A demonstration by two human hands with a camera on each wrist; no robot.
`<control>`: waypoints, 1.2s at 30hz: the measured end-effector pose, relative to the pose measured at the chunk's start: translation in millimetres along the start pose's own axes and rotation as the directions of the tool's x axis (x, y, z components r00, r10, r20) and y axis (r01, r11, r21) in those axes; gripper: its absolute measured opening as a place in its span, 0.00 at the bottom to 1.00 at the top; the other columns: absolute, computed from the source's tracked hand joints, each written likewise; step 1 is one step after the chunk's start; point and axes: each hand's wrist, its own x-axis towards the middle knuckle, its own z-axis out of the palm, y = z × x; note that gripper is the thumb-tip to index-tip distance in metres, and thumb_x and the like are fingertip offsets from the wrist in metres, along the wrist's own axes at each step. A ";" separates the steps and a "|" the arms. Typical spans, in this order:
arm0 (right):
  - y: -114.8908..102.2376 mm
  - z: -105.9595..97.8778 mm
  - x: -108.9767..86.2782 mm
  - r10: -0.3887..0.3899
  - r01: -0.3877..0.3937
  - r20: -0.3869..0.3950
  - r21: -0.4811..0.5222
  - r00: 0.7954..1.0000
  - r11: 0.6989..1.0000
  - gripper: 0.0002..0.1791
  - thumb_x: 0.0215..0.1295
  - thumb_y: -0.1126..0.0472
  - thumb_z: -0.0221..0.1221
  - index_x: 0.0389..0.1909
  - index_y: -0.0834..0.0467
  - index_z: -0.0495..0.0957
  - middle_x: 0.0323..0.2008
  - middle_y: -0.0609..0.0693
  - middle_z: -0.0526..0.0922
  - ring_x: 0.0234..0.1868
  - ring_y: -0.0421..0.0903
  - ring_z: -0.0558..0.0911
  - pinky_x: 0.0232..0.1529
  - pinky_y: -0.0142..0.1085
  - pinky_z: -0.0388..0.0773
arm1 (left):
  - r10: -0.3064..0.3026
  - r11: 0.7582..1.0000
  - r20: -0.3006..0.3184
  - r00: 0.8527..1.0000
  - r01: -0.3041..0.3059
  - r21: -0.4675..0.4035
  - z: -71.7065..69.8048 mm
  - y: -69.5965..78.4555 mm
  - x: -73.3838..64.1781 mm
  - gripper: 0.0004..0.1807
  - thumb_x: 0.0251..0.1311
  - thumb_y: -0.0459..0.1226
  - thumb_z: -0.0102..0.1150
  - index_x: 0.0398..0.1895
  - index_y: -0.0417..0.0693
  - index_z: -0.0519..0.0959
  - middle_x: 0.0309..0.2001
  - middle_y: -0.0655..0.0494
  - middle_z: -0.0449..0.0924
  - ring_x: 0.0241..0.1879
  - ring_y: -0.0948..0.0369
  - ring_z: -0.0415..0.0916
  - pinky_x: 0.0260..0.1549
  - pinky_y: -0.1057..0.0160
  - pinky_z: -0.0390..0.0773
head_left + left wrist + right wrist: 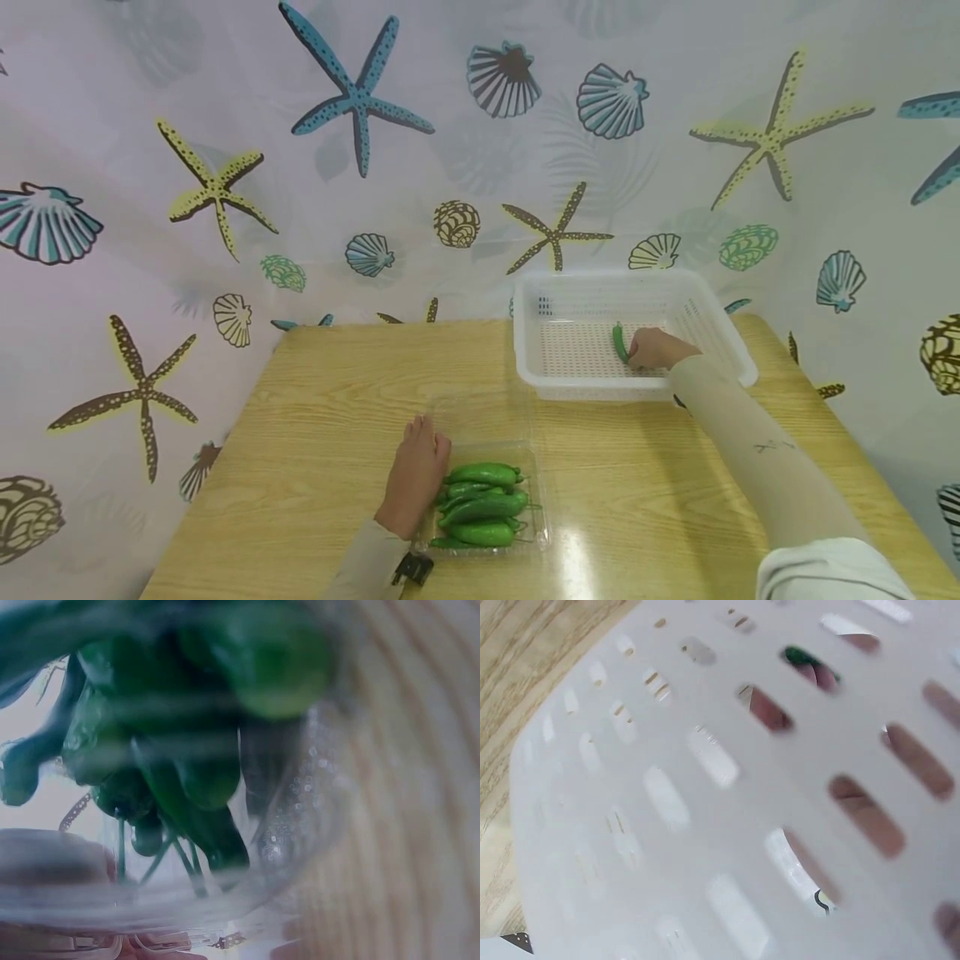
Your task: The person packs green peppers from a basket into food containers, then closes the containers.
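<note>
In the head view, my right hand [654, 348] reaches down inside a white plastic basket [528, 333] and pinches one slim green chili pepper [619, 342] by its near end. Through the basket's slots, the right wrist view catches parts of that hand and a bit of green. My left hand [417, 471] rests along the left side of a clear plastic clamshell box [542, 500], fingers extended by its hinge. Several green chili peppers [487, 507] lie side by side in the box; the left wrist view looks at them [202, 765] through its wall.
The box's clear lid [480, 417] lies folded back on the wooden table [337, 400]. A cloth printed with starfish and shells [420, 167] hangs behind and beside the table. The basket stands at the back right, near the table's far edge.
</note>
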 end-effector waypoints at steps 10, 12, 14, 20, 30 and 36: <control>0.8 1.7 -4.3 -0.062 0.062 -0.054 0.000 0.997 0.998 0.14 0.59 0.62 0.56 0.42 0.66 0.76 0.40 0.57 0.78 0.42 0.54 0.76 0.47 0.50 0.73 | -0.005 1.000 0.003 1.000 0.005 0.004 4.1 -1.3 0.2 0.29 0.69 0.43 0.34 0.66 0.29 0.59 0.67 0.36 0.56 0.68 0.44 0.50 0.63 0.47 0.53; -0.4 1.2 -5.8 -0.088 0.090 -0.082 0.016 0.993 0.996 0.13 0.59 0.63 0.55 0.41 0.67 0.77 0.39 0.57 0.79 0.41 0.53 0.76 0.46 0.49 0.73 | -0.004 1.000 0.005 1.000 0.003 0.003 4.8 -1.6 -0.3 0.30 0.69 0.43 0.34 0.66 0.29 0.59 0.67 0.35 0.56 0.67 0.44 0.49 0.63 0.47 0.53; -2.2 -0.2 -7.3 -0.107 0.112 -0.109 0.038 0.988 0.993 0.12 0.58 0.63 0.55 0.40 0.66 0.78 0.38 0.57 0.79 0.40 0.52 0.76 0.44 0.48 0.74 | -0.005 1.000 0.009 1.000 0.005 0.004 4.9 -1.7 -0.6 0.30 0.69 0.43 0.33 0.66 0.29 0.59 0.67 0.35 0.55 0.67 0.43 0.49 0.63 0.47 0.53; -14.2 -7.5 -16.8 -0.160 0.173 -0.137 0.092 0.978 0.981 0.10 0.58 0.64 0.55 0.37 0.65 0.78 0.30 0.52 0.80 0.34 0.49 0.76 0.39 0.42 0.75 | 0.000 1.000 -0.002 1.000 0.000 0.001 0.9 0.3 -1.3 0.29 0.69 0.42 0.34 0.65 0.28 0.60 0.66 0.34 0.57 0.67 0.42 0.51 0.62 0.46 0.54; -40.8 -15.3 -37.1 -0.245 0.272 -0.172 0.153 0.954 0.950 0.10 0.63 0.63 0.56 0.41 0.66 0.78 0.37 0.58 0.81 0.38 0.48 0.79 0.42 0.44 0.76 | -0.004 1.000 0.016 1.000 0.004 -0.009 0.1 0.0 -2.4 0.29 0.69 0.43 0.33 0.66 0.29 0.58 0.67 0.35 0.55 0.67 0.43 0.49 0.62 0.45 0.54; -64.6 -20.7 -54.8 -0.317 0.359 -0.224 0.180 0.922 0.916 0.10 0.62 0.63 0.58 0.41 0.65 0.78 0.35 0.52 0.82 0.38 0.47 0.80 0.40 0.42 0.78 | -0.004 1.000 0.030 1.000 0.004 -0.008 -1.8 1.6 -1.7 0.30 0.69 0.43 0.33 0.66 0.29 0.57 0.67 0.35 0.54 0.68 0.44 0.48 0.63 0.45 0.53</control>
